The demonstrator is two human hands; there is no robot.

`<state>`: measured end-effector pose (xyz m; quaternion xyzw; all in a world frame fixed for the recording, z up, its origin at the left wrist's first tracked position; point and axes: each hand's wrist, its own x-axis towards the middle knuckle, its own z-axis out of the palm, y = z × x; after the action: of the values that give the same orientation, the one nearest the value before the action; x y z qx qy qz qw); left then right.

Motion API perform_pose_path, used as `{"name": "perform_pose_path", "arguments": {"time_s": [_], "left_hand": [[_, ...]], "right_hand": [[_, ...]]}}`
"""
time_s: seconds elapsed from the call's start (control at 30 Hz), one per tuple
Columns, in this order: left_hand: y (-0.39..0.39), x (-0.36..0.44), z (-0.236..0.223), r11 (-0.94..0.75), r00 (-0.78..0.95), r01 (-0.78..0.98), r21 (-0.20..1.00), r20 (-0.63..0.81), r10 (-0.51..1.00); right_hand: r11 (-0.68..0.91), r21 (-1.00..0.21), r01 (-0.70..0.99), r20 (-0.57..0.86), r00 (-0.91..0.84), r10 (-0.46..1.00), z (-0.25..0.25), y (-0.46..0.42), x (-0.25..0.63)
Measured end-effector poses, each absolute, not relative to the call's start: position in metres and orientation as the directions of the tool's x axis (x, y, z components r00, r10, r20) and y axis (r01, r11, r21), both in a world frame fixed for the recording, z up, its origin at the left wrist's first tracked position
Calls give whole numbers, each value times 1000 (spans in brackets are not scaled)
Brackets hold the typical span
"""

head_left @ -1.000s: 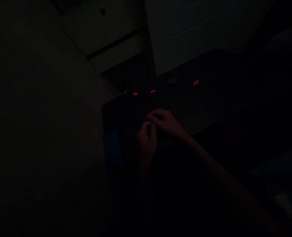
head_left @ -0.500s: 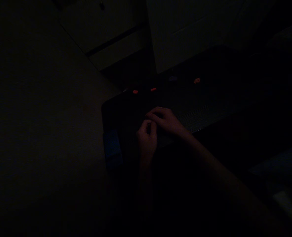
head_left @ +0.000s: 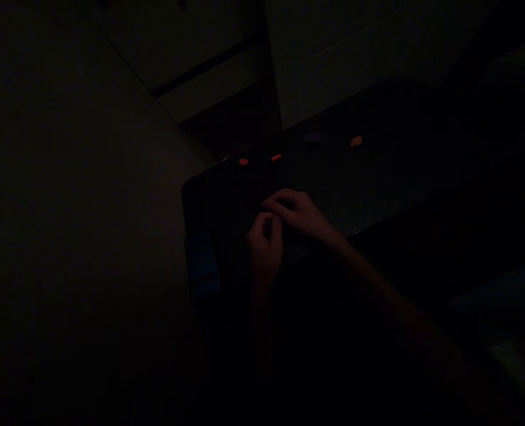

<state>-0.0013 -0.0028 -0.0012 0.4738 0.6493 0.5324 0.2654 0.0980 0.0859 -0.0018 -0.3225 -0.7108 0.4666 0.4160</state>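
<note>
The picture is very dark. My left hand [head_left: 264,245] is closed, its thumb and fingers curled to a pinch over a dark table [head_left: 360,195]. Against its fingertips rests my right hand [head_left: 300,213], closed the same way. Whatever lies between the fingers, if anything, is too dark and small to make out. Beyond my hands, on the table, are a small orange-red piece [head_left: 243,162], a short orange-red bar [head_left: 276,158], a dim purple block [head_left: 311,138] and an orange lumpy piece [head_left: 355,142].
A blue box-like object [head_left: 202,266] sits at the table's left edge. Behind the table stand a pale panel [head_left: 333,77] and a cabinet or drawer front [head_left: 209,83]. The floor [head_left: 111,207] spreads out on the left.
The table and the things on it have shifted slightly upward in view, as the camera tilts. My hands keep nearly the same pose, fingertips together.
</note>
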Motion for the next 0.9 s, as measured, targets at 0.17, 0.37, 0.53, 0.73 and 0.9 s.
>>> {"name": "perform_pose_path", "arguments": {"time_s": [0.17,0.37,0.53,0.73,0.9], "left_hand": [[-3,-1,-1,-27,-404,341,940,172,898],[-3,-1,-2,-31,-405,319,947,166,899],[-3,-1,-1,-27,-403,338,941,170,899],[-3,0,1,-26,-400,348,937,174,900],[-3,0,1,-31,-401,331,943,170,900]], "right_hand": [[363,-930,58,300,-448,842,-3,87,98],[367,-928,61,301,-457,837,-2,86,99],[361,-931,55,301,-444,844,-3,87,98],[370,-927,69,303,-445,842,-3,86,98],[360,-931,62,298,-443,846,-3,86,98]]}}
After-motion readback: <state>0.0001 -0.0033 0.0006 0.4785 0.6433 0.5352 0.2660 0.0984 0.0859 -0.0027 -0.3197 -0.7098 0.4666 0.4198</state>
